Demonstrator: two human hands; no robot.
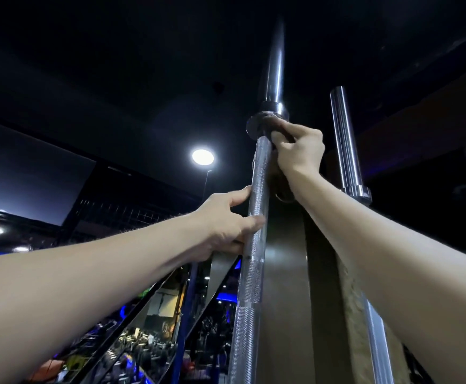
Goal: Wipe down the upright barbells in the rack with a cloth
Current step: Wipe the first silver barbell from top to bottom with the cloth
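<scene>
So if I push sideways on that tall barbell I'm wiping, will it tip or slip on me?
The barbell looks like long solid steel, so probably heavy and stiff. Standing upright, it may lean if pushed. Its knurled shaft should resist slipping under the left hand.

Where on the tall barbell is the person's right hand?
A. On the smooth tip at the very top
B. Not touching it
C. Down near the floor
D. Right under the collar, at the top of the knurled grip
D: the right hand grips the barbell just below its collar, above the left hand.
</scene>
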